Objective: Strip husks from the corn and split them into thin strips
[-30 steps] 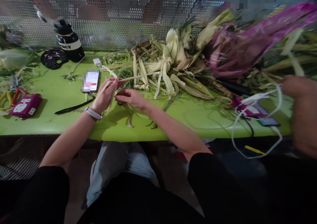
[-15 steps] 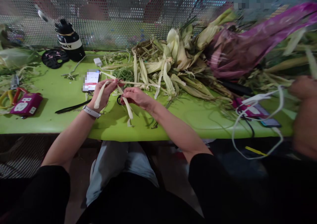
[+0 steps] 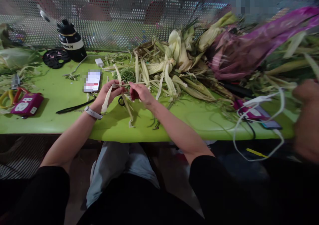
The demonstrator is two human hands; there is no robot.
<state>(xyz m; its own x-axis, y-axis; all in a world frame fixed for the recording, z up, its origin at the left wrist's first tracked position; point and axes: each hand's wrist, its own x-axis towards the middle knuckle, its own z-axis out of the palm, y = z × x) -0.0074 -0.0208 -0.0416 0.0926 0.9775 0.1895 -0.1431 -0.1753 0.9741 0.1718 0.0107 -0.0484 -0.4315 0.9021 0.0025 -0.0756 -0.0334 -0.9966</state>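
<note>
Pale corn husk strips (image 3: 107,98) cross one another between my two hands, just above the green table (image 3: 114,127). My left hand (image 3: 111,91) is closed, pinching the strips near their crossing point. One strip hangs over its fingers and another points down toward the table's front edge. My right hand (image 3: 140,93) is closed on a husk strip that stretches out to the right, thumb and finger pressed together close to the crossing. Beneath the hands lies a small black ring (image 3: 121,101). Behind them rests a little heap of green shreds (image 3: 127,75).
A big pile of corn husks (image 3: 171,65) and a purple plastic bag (image 3: 229,55) fill the back right. To the left are a phone (image 3: 92,81), a dark bottle (image 3: 72,42), a magenta box (image 3: 27,105) and scissors (image 3: 15,85). Another person's hand (image 3: 307,95) shows at right, near white cables (image 3: 282,102).
My right hand has moved up and right, from the downward strip to the sideways one. My left hand has shifted slightly right, and one strip now stands upright behind it.
</note>
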